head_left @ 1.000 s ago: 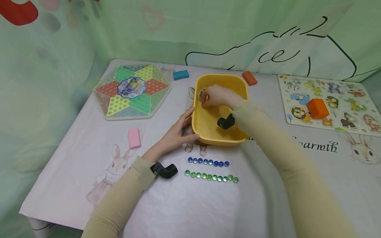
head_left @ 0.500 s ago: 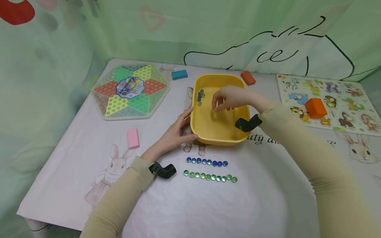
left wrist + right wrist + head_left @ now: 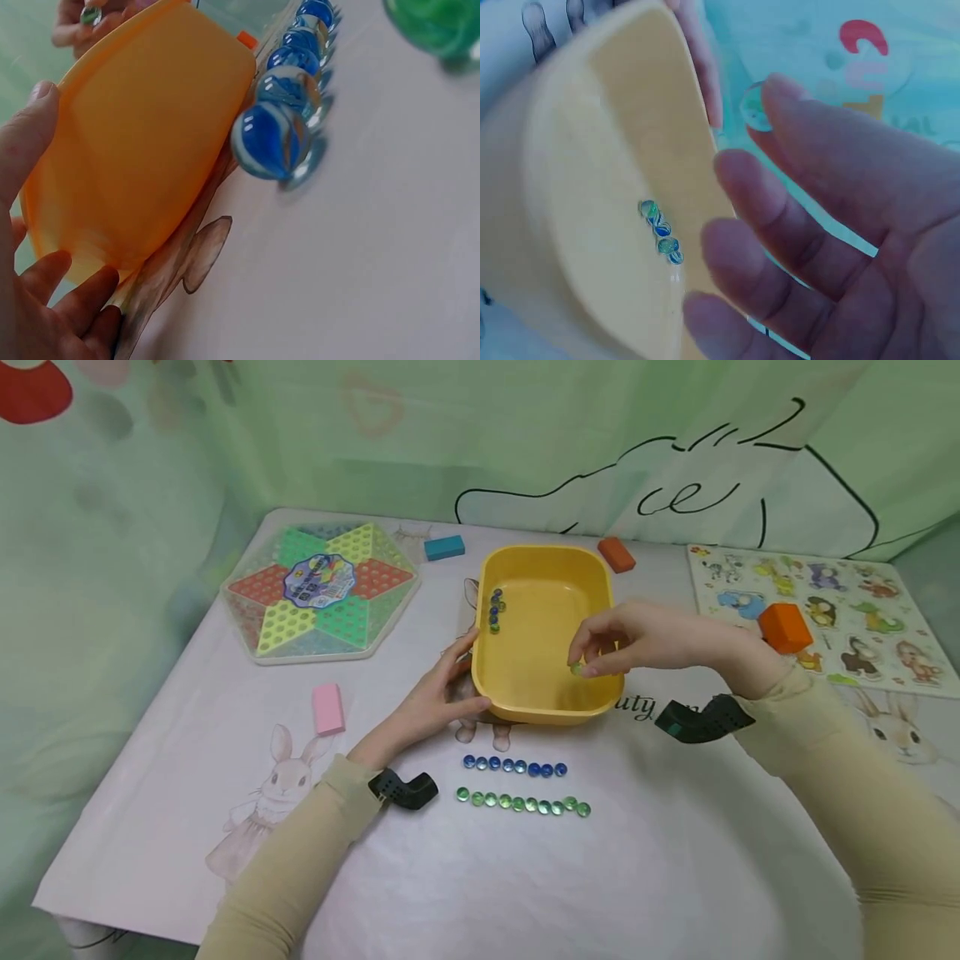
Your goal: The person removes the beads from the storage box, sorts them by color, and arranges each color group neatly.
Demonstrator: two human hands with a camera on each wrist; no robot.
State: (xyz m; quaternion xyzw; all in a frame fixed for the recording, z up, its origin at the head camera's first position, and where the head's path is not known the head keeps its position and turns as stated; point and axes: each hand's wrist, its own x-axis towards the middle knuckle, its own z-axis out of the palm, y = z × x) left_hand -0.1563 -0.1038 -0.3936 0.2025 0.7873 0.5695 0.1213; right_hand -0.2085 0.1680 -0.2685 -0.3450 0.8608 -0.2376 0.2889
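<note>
Pinching a green marble (image 3: 576,668) between thumb and fingertips, the right hand (image 3: 645,642) hangs over the 4 o'clock corner of the yellow tub (image 3: 525,693), just above the near rim. The marble sits right at the fingertips, held clear of the tub floor. In the left wrist view the same marble (image 3: 91,14) shows at the top edge, gripped in those fingers.

The left hand (image 3: 435,697) braces the tub at its 8 o'clock corner: thumb along the near wall, fingers laid on the left wall, curled round the corner and holding it. From the left wrist view the thumb (image 3: 26,135) lies on the orange-yellow wall and the fingers (image 3: 52,281) press lower down.

Inside the tub, at 10 o'clock against the left wall, a short line of marbles (image 3: 495,610) lies, blue and green mixed; the right wrist view shows them (image 3: 660,231) on the floor.

At 6 o'clock of the tub, on the tablecloth (image 3: 525,877), two rows run side by side: blue marbles (image 3: 515,767) nearer the tub, green marbles (image 3: 522,802) nearer the person. Close up, the blue row (image 3: 281,127) runs beside the tub wall.

Farther out: a star board (image 3: 318,589) at 10 o'clock, a pink block (image 3: 327,708) at 8, a teal block (image 3: 443,547) and an orange block (image 3: 616,553) at the far edge, and a puzzle (image 3: 862,618) at 3 with an orange piece (image 3: 784,627) on it.
</note>
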